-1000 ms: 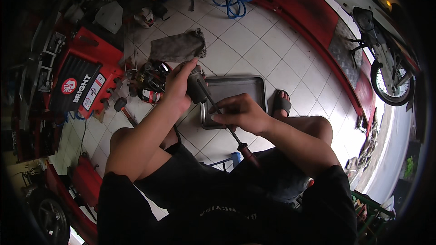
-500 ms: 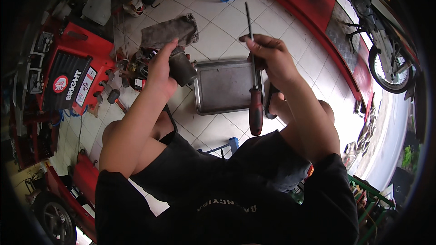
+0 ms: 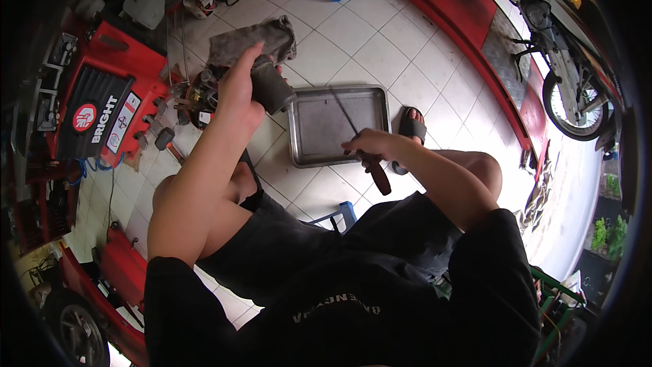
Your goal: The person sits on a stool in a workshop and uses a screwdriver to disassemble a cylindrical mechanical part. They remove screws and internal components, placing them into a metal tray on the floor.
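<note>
My left hand (image 3: 239, 90) is grasping a dark, dull cylinder (image 3: 273, 86) by the far left corner of the metal tray (image 3: 316, 126), its long axis slanting down rightward. My right hand (image 3: 371, 146) is clasping a thin, dark-red-handled screwdriver (image 3: 382, 181) over the tray's near right corner; from there, the cylinder is lying ahead and leftward, well apart. Glossy floor tiles (image 3: 401, 47) are carrying the tray.

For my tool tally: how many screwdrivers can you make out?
1: the red-handled screwdriver in the right hand, its shaft seen against the metal tray. Others may be hidden among the clutter at left.
</note>
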### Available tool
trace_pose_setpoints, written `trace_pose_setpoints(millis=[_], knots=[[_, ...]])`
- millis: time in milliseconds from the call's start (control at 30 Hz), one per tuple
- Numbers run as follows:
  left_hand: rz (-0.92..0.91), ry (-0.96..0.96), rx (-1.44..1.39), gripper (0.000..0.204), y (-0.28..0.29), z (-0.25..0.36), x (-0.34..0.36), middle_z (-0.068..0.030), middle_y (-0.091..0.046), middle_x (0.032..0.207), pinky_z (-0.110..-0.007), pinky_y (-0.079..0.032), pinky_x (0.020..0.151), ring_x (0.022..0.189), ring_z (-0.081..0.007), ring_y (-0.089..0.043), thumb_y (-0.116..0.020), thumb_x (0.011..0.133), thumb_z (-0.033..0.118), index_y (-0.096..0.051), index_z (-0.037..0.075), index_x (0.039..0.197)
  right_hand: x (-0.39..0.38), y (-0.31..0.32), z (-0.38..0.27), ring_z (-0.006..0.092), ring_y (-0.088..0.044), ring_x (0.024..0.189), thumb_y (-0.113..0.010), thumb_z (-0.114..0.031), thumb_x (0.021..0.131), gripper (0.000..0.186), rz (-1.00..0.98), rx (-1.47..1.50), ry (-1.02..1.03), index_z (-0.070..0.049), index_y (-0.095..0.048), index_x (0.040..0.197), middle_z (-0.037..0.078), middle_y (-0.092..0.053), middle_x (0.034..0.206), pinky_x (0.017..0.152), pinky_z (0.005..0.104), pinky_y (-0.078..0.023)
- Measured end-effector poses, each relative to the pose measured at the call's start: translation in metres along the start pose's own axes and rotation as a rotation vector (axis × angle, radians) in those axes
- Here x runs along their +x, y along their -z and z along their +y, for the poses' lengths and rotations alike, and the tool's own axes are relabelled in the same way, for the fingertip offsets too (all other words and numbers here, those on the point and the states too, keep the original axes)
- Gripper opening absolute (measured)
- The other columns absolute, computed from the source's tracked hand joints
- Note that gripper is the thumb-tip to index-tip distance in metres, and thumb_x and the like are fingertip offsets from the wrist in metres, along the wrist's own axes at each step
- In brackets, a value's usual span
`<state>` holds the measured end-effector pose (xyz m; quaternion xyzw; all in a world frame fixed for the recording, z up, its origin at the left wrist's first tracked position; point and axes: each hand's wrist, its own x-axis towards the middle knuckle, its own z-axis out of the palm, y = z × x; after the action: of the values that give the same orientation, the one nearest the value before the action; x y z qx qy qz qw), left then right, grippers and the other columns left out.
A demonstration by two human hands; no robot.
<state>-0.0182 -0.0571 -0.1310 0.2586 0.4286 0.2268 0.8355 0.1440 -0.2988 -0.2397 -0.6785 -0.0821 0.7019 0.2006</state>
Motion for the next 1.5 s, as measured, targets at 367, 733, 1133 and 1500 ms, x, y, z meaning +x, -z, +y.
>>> trace_pose_setpoints(millis=[367,733,1133,1500], knots=[[-0.068,-0.057,-0.074,0.032,-0.004,0.022,-0.012,-0.0083,-0.065,0.092,-0.040,-0.057,0.069,0.078,-0.0221,-0.066,-0.080,0.085,0.024,-0.063,0.004,0.102,0.066,0.019,0.032,0.0216,-0.061,0.062,-0.068,-0.022,0.094,0.026,0.296,-0.019,-0.114,0.000,-0.058,0.103,0.007,-0.056,0.075,0.050,0.0377,-0.049],[-0.041,-0.066,-0.099,0.027,0.004,0.035,-0.017,-0.0071,-0.065,0.089,-0.047,-0.055,0.078,0.082,-0.0235,-0.065,-0.074,0.089,0.027,-0.059,0.009,0.103,0.157,-0.039,0.028,0.0209,-0.059,0.050,-0.053,-0.031,0.094,0.038,0.575,-0.118,-0.035,0.003,-0.061,0.080,0.011,-0.061,0.065,0.043,0.0370,-0.047],[-0.081,-0.088,-0.110,0.029,0.006,0.034,-0.003,-0.0090,-0.065,0.092,-0.045,-0.056,0.076,0.079,-0.0239,-0.065,-0.075,0.088,0.026,-0.059,0.007,0.102,0.144,-0.061,0.053,0.0235,-0.062,0.049,-0.052,-0.034,0.096,0.045,0.500,-0.198,0.002,0.006,-0.062,0.077,0.013,-0.063,0.065,0.043,0.0387,-0.050],[-0.054,-0.061,-0.109,0.033,-0.003,0.028,-0.008,-0.0104,-0.066,0.093,-0.039,-0.058,0.070,0.076,-0.0229,-0.067,-0.079,0.085,0.022,-0.061,0.004,0.107,0.144,-0.037,0.048,0.0228,-0.061,0.050,-0.054,-0.040,0.096,0.047,0.656,-0.090,-0.077,0.004,-0.062,0.080,0.013,-0.063,0.066,0.043,0.0382,-0.048]])
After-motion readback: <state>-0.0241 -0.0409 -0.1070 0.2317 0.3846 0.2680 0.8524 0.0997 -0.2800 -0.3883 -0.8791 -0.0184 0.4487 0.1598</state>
